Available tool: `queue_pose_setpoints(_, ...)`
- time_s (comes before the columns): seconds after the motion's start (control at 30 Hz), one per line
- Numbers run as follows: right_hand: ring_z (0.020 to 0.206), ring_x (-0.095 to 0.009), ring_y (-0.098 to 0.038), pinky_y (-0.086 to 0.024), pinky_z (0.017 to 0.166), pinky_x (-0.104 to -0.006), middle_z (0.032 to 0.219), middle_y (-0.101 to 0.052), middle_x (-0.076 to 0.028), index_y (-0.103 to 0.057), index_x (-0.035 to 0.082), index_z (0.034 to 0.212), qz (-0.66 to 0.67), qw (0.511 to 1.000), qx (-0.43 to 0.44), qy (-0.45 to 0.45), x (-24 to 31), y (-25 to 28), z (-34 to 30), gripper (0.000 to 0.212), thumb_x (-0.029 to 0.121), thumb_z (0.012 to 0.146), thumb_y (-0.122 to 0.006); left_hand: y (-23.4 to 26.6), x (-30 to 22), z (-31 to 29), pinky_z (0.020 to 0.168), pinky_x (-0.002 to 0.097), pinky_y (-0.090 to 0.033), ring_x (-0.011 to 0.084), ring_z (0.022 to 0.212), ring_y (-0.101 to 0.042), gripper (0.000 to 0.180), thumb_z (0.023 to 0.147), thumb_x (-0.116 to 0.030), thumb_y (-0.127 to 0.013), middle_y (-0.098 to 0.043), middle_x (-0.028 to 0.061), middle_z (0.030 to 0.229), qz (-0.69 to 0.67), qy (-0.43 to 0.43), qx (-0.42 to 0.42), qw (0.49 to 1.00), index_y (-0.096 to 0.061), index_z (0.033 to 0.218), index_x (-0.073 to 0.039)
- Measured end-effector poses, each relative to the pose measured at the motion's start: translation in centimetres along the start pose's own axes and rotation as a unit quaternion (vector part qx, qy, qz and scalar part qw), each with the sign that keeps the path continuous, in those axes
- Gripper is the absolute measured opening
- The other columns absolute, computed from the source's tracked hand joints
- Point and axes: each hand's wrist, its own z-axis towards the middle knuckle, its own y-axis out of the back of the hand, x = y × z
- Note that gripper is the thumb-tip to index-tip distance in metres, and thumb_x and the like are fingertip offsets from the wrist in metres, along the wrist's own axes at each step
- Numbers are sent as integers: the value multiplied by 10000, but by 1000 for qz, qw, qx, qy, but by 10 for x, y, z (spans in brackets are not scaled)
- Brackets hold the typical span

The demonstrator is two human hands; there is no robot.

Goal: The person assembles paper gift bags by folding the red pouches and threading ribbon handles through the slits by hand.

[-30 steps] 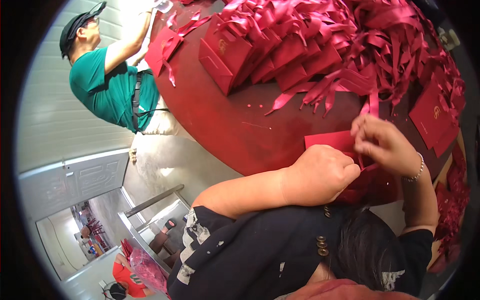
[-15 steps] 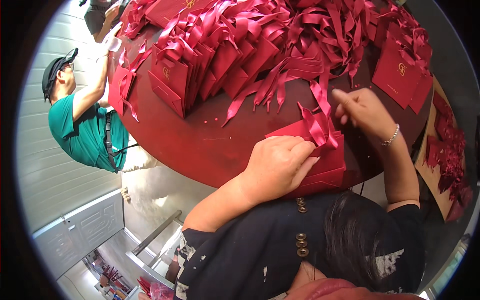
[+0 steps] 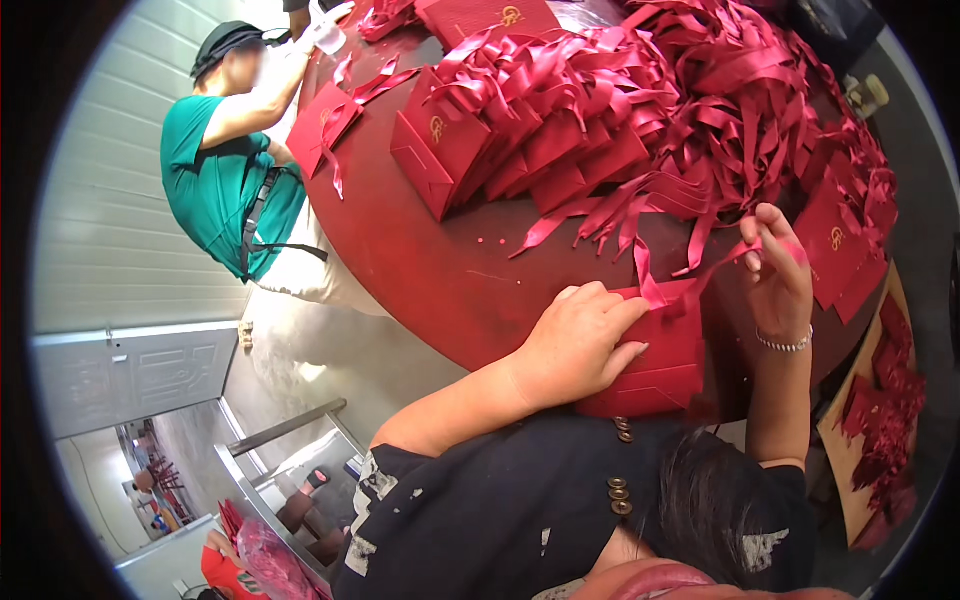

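Here the right hand [image 3: 782,265] is raised, fingertips closed on a pink ribbon [image 3: 712,272] pulled slantwise up from the bag [image 3: 658,360], while the left hand [image 3: 582,342] bends its fingers over the bag's upper left, thumb against its face, whether pinching or just pressing I can't tell! That red bag lies at the near edge of the table [image 3: 410,285], under the left fingers and below the right ones. Farther out, gold emblems mark the stacked bags [image 3: 440,165] and those at right [image 3: 835,250], with a green-shirted co-worker [image 3: 225,185] across the left side.
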Motion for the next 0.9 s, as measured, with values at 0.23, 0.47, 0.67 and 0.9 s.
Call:
queue_pose_setpoints(0.23,835,-212,-748,-562,609,-195,981,-690,-125,-652,-57,1228,-216,967,-129,33,11,3,-37,261,34,984,-649,11,12,-1,887,435,-513,329,956,-631,374,799,-194,-822,-685,139,1006,-69,58,46,995,-668,1078,2)
queue_pose_setpoints(0.47,564,-48,-463,-379,505,-180,917,-675,-63,-636,-19,1261,-156,970,-169,83,24,18,-28,277,171,1082,-543,34,36,-3,930,400,-502,304,1060,-619,325,727,-115,-865,-678,106,1108,-146,7,47,988,-652,947,-4)
queue_pose_setpoints(0.67,603,-28,-457,-372,526,-157,1060,-720,-89,-609,1,1333,-90,954,-256,130,20,27,-31,297,143,1085,-529,27,40,-14,918,347,-513,232,1054,-648,247,789,-67,-821,-665,114,1174,-250,115,63,959,-658,955,13)
queue_pose_setpoints(0.9,723,-76,-544,-438,598,-192,1069,-722,-114,-601,-61,1332,-150,945,-211,201,23,4,-27,312,101,1073,-544,25,43,-13,914,321,-491,203,1044,-624,127,887,-54,-726,-653,120,1166,-258,125,71,955,-662,952,34)
